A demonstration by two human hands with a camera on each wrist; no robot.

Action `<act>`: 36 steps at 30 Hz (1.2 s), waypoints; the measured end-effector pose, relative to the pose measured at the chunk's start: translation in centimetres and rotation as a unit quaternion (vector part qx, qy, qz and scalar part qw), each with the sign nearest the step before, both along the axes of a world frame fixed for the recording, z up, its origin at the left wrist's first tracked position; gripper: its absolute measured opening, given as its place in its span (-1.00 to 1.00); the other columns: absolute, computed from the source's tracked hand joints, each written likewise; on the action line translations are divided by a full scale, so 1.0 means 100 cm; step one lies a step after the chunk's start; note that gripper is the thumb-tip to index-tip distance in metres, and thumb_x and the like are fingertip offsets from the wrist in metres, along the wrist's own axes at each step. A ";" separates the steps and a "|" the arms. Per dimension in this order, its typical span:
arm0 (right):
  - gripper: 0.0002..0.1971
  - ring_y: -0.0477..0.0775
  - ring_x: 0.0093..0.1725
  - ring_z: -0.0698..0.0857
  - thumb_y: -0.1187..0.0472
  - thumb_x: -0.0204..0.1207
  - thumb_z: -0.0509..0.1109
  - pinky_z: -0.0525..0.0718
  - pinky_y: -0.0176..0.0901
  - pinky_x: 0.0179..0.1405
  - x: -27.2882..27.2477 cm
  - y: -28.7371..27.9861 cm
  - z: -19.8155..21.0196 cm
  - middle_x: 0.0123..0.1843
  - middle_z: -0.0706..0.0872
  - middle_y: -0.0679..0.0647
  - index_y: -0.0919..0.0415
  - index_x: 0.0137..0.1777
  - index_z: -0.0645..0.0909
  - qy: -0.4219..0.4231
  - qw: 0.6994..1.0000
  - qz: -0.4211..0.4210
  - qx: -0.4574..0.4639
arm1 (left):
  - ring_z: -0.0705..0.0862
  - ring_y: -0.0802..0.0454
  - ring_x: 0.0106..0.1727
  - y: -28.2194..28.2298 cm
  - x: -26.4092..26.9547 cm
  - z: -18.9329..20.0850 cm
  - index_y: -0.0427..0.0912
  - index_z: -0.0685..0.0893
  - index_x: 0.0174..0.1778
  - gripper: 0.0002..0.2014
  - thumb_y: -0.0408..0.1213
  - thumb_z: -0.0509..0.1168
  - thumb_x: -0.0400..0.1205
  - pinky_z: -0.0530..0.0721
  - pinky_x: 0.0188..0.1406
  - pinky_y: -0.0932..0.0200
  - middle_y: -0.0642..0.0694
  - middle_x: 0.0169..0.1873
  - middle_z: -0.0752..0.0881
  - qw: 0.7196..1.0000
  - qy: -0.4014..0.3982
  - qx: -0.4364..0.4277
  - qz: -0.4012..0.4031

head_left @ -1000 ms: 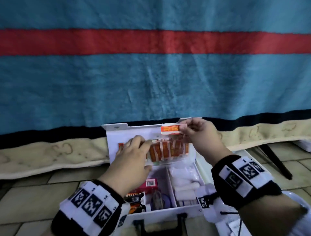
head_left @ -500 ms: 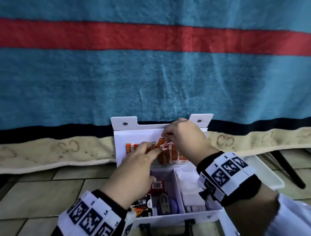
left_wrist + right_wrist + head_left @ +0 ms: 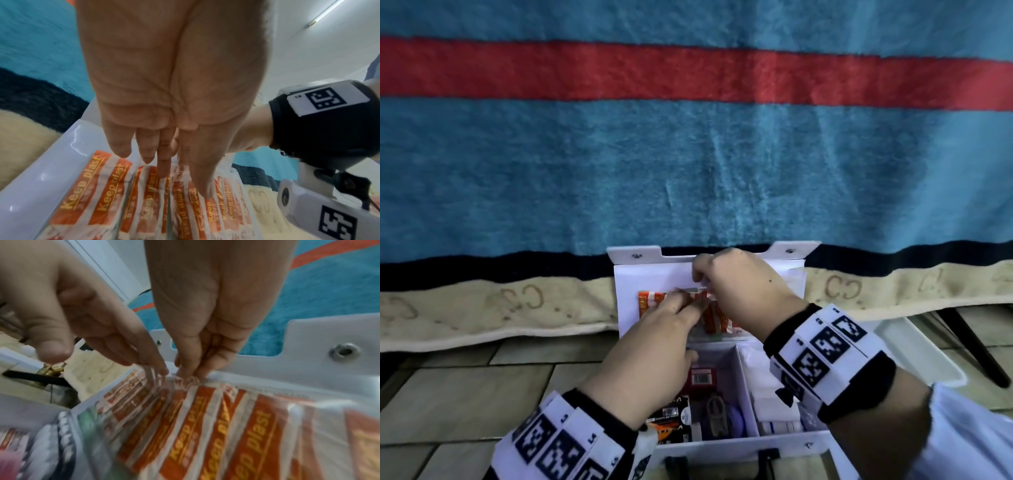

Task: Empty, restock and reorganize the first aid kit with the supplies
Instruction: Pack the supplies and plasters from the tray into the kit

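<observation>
A white first aid kit (image 3: 784,442) lies open on the floor with its lid (image 3: 640,274) standing upright against a blanket. A clear pocket on the lid holds several orange-and-white "Keep plast" plasters (image 3: 645,303) (image 3: 98,186) (image 3: 216,426). My left hand (image 3: 674,308) (image 3: 164,162) has straight fingers resting on the pocket's front near its top edge. My right hand (image 3: 702,277) (image 3: 189,374) pinches the top end of a plaster at the pocket's mouth. Its fingertips hide most of that plaster.
The kit's left compartment holds a red box (image 3: 702,377), a black-and-orange packet (image 3: 667,421) and small scissors (image 3: 717,414). White dressings (image 3: 774,407) fill the right one. A white tray (image 3: 914,346) and a black leg (image 3: 976,346) stand to the right. A blue blanket (image 3: 688,171) hangs behind.
My right hand brought a plaster down from above the lid's top edge to the pocket's mouth. The left hand stayed on the pocket.
</observation>
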State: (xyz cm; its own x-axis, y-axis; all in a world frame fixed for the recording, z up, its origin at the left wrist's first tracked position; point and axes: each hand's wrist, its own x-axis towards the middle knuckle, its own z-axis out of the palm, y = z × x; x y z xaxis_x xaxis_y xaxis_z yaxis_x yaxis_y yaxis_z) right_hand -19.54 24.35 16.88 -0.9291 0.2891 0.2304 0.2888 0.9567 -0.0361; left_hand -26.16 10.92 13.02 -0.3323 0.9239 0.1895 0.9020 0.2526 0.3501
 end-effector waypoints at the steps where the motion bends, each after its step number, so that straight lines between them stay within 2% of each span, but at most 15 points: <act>1: -0.68 0.20 0.12 0.63 0.41 0.41 0.23 0.53 -0.08 0.03 0.001 0.000 -0.003 0.04 0.71 0.13 0.13 0.13 0.55 0.003 1.000 0.002 -0.003 | 0.27 0.10 0.55 0.000 0.001 0.001 0.17 0.11 0.61 -0.30 -0.22 0.29 0.61 0.25 0.50 0.25 0.18 0.53 0.19 1.000 0.003 -0.004 0.003; 5: -0.62 0.14 0.18 0.57 0.46 0.38 0.22 0.35 -0.23 0.15 0.007 0.002 -0.007 0.10 0.65 0.09 0.12 0.16 0.48 0.020 1.000 0.003 -0.018 | -0.02 0.18 0.66 -0.003 0.002 0.003 0.04 0.04 0.64 -0.37 -0.25 0.17 0.69 -0.07 0.56 0.35 0.15 0.64 0.04 0.999 0.015 -0.021 0.024; 9: -0.63 0.10 0.20 0.47 0.44 0.48 0.18 0.19 -0.29 0.04 0.011 0.002 -0.009 0.16 0.60 0.08 0.10 0.24 0.39 -0.001 1.000 -0.012 -0.022 | -0.04 0.20 0.66 -0.005 -0.001 0.002 0.02 0.05 0.64 -0.38 -0.28 0.15 0.69 -0.10 0.55 0.37 0.16 0.64 0.05 0.999 0.005 -0.015 0.031; 12: -0.63 0.09 0.16 0.55 0.40 0.49 0.19 0.40 -0.19 0.16 0.016 0.005 -0.007 0.10 0.63 0.00 -0.01 0.21 0.43 0.014 0.998 -0.008 -0.059 | -0.09 0.21 0.66 -0.005 -0.002 0.004 0.01 0.04 0.65 -0.38 -0.26 0.16 0.69 -0.10 0.56 0.36 0.16 0.65 0.03 0.999 -0.004 -0.017 0.028; 15: -0.73 -0.10 -0.05 0.63 0.41 0.49 0.28 0.51 -0.36 -0.01 0.043 0.008 0.012 -0.08 0.68 -0.11 0.03 0.05 0.57 0.107 0.982 -0.005 -0.153 | -0.13 0.23 0.66 -0.007 0.001 0.008 0.01 0.00 0.66 -0.35 -0.23 0.16 0.70 -0.13 0.54 0.38 0.16 0.65 -0.02 1.000 0.001 -0.016 0.018; 17: -0.76 -0.13 -0.18 0.67 0.39 0.44 0.38 0.53 -0.43 -0.14 0.075 0.012 0.022 -0.17 0.75 -0.11 -0.02 -0.11 0.60 0.139 0.974 -0.007 -0.178 | 0.01 0.24 0.65 -0.009 0.009 0.009 0.04 0.10 0.64 -0.39 -0.20 0.18 0.69 -0.03 0.50 0.42 0.19 0.63 0.07 1.000 0.005 -0.003 0.009; 18: -0.76 -0.15 -0.23 0.68 0.37 0.43 0.42 0.54 -0.44 -0.21 0.094 0.017 0.022 -0.21 0.77 -0.08 -0.05 -0.17 0.59 0.138 0.974 -0.019 -0.177 | 0.17 0.23 0.60 -0.009 0.015 0.009 0.06 0.21 0.59 -0.45 -0.17 0.19 0.68 0.11 0.49 0.41 0.20 0.58 0.18 1.000 0.004 0.004 -0.001; 20: -0.77 -0.18 -0.26 0.67 0.30 0.40 0.47 0.51 -0.48 -0.31 0.134 0.024 0.014 -0.27 0.75 -0.06 -0.10 -0.20 0.57 0.092 0.978 -0.073 -0.174 | 0.46 0.20 0.36 -0.007 0.032 0.008 0.13 0.43 0.43 -0.61 -0.11 0.21 0.66 0.41 0.29 0.32 0.21 0.37 0.41 1.000 -0.001 -0.009 -0.027; 23: -0.85 -0.25 -0.19 0.64 0.14 0.42 0.47 0.49 -0.46 -0.21 0.191 0.028 -0.021 -0.18 0.73 -0.14 -0.12 -0.06 0.64 -0.108 0.971 -0.154 -0.145 | 0.59 0.11 0.12 0.000 0.054 -0.006 0.11 0.62 0.13 -0.81 -0.12 0.27 0.61 0.56 0.13 0.17 0.12 0.07 0.58 0.994 -0.007 -0.090 -0.068; 25: -0.75 -0.27 -0.05 0.53 0.09 0.45 0.44 0.42 -0.47 -0.09 0.217 0.024 -0.054 -0.03 0.63 -0.21 -0.07 0.14 0.65 -0.197 0.955 -0.172 -0.143 | 0.64 0.08 0.02 0.006 0.064 -0.019 0.04 0.68 -0.03 -0.88 -0.17 0.30 0.55 0.62 0.04 0.13 0.09 -0.07 0.66 0.988 0.001 -0.133 -0.076; 27: -0.61 -0.28 0.11 0.50 0.12 0.46 0.42 0.37 -0.49 0.07 0.232 0.018 -0.083 0.17 0.61 -0.20 -0.05 0.30 0.58 -0.207 0.940 -0.200 -0.184 | 0.68 0.07 -0.02 0.009 0.073 -0.027 0.03 0.68 -0.12 -0.91 -0.22 0.31 0.52 0.64 -0.03 0.16 0.04 -0.10 0.74 0.984 0.016 -0.164 -0.065; 29: -0.52 -0.16 0.29 0.54 0.19 0.44 0.40 0.39 -0.41 0.22 0.236 0.013 -0.102 0.35 0.58 -0.13 -0.06 0.38 0.51 -0.183 0.941 -0.208 -0.195 | 0.69 0.08 -0.04 0.010 0.079 -0.031 0.07 0.64 -0.22 -0.90 -0.26 0.30 0.50 0.61 -0.11 0.18 0.03 -0.14 0.76 0.985 0.025 -0.167 -0.044; 31: -0.45 -0.01 0.34 0.54 0.26 0.41 0.40 0.41 -0.28 0.25 0.233 0.012 -0.108 0.36 0.55 -0.03 -0.03 0.42 0.47 -0.189 0.944 -0.202 -0.182 | 0.67 0.11 -0.08 0.010 0.081 -0.034 0.08 0.55 -0.33 -0.83 -0.30 0.30 0.51 0.56 -0.19 0.20 0.04 -0.20 0.74 0.987 0.025 -0.159 -0.021; 33: -0.49 0.09 0.31 0.56 0.28 0.42 0.40 0.46 -0.17 0.19 0.228 0.008 -0.106 0.33 0.52 0.04 0.01 0.38 0.47 -0.214 0.945 -0.198 -0.148 | 0.66 0.11 -0.12 0.009 0.083 -0.034 0.08 0.49 -0.40 -0.75 -0.34 0.26 0.53 0.56 -0.22 0.20 0.05 -0.24 0.71 0.987 0.022 -0.156 -0.005; 36: -0.59 0.19 0.32 0.56 0.30 0.52 0.33 0.49 -0.09 0.18 0.222 0.002 -0.099 0.36 0.46 0.14 0.16 0.38 0.47 -0.271 0.935 -0.205 -0.099 | 0.67 0.09 -0.08 0.010 0.087 -0.031 0.08 0.55 -0.33 -0.76 -0.37 0.22 0.55 0.62 -0.14 0.16 0.05 -0.21 0.71 0.988 0.028 -0.154 0.003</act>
